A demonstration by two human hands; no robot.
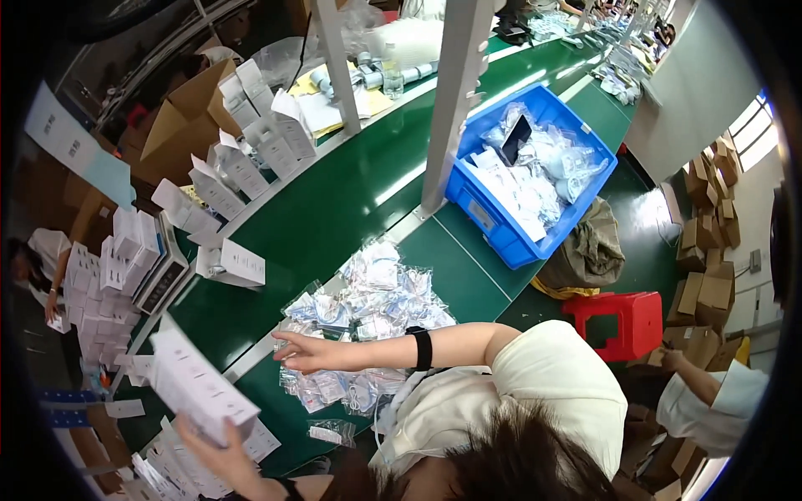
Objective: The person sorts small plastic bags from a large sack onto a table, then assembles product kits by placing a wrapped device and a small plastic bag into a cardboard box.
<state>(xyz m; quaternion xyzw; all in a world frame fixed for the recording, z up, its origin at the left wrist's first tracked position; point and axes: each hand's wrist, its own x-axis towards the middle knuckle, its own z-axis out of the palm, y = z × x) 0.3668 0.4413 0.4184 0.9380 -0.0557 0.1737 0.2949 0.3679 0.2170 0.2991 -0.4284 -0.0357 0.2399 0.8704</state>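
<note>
My left hand (219,457), at the lower left, is closed on the near end of a row of several small white boxes (200,377) standing side by side, tilted over the bench edge. Above a pile of clear plastic bags (376,288), my right hand (307,351) is stretched out to the left, fingers apart and holding nothing. White cables and small pale parts show inside the bags. Below the left hand lie more white boxes (167,469), partly hidden by it. One small bag (332,432) rests apart, nearer to me.
Open white boxes (242,163) line the far side of the green conveyor (334,196). A blue crate (501,242) full of bagged parts stands at the right, by a metal post (451,108). A red stool (639,326) is on the floor. Other people sit at far left and right.
</note>
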